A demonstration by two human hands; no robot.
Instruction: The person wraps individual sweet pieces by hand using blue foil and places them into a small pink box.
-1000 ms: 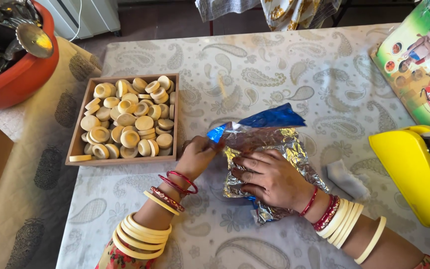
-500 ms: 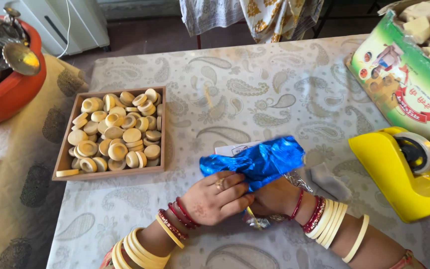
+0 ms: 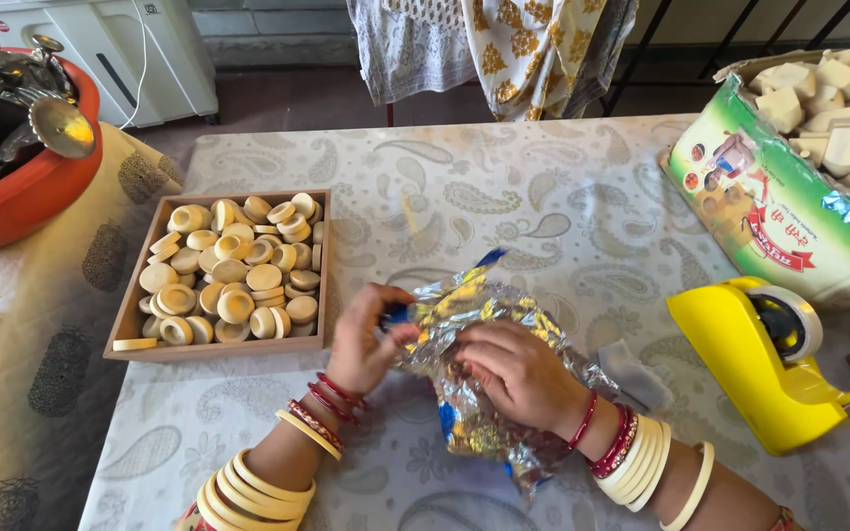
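Right now my left hand [image 3: 364,339] is curled around the left edge of a crinkled foil wrapper [image 3: 484,374], its fingers pinched shut on the silver material just beside a blue strip of the same wrapper. My right hand [image 3: 514,374] lies on top of the wrapper with the fingers bent and pressing down on it; I cannot tell whether they actually grip a fold or only hold it flat. The wrapper sits on the paisley tablecloth [image 3: 504,206] near the front edge of the table, between my two wrists, with its crumpled tail running out under my right forearm. Both wrists carry red and cream bangles.

To the left of my left hand, close but apart from it, stands a shallow wooden tray [image 3: 317,265] heaped with round pale wooden discs [image 3: 233,270]; one disc lies flat on the tray's front left corner. To the right of my right hand, well apart, is a yellow tape dispenser [image 3: 755,369] with its roll of tape showing at the top. Behind it lies an open green printed bag [image 3: 779,211] full of pale wooden blocks [image 3: 838,108]. At the far left edge sits a red bowl [image 3: 12,202] holding metal utensils.
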